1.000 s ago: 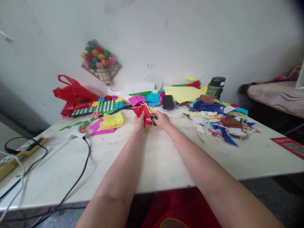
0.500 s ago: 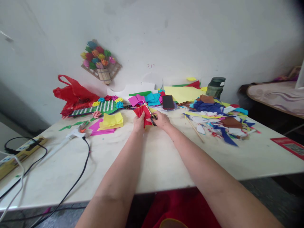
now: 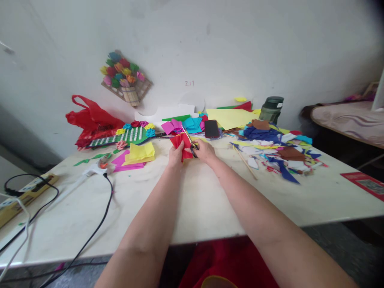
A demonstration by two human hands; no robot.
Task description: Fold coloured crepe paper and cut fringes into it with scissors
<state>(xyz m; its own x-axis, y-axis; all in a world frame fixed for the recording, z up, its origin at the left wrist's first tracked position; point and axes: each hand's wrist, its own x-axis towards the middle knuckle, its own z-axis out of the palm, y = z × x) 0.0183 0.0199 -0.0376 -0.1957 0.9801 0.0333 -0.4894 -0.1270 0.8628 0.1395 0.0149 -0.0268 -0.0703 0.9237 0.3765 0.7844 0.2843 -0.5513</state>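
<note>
My left hand (image 3: pixel 177 155) is closed on a piece of red paper (image 3: pixel 186 141), with the thumb lying on top of it. In my right hand (image 3: pixel 205 151) is a pair of scissors (image 3: pixel 192 145) with black handles, its blades pointing up and left over the red paper. Whether the blades are cutting through the paper cannot be made out. Just behind the hands lie magenta paper squares (image 3: pixel 171 127), blue paper pieces (image 3: pixel 193 125) and a dark phone (image 3: pixel 211 129).
Coloured paper scraps (image 3: pixel 279 148) heap up on the right near a thin wooden stick (image 3: pixel 244 162) and a green bottle (image 3: pixel 271 109). Yellow sheets (image 3: pixel 140 153), a hot glue gun (image 3: pixel 99 167) with its black cord, a power strip (image 3: pixel 28 191) and a red bag (image 3: pixel 93 120) are on the left.
The hands, red paper and scissors stay almost in place. The scissor blades have shifted very slightly to the right; the whole view has moved a little.
</note>
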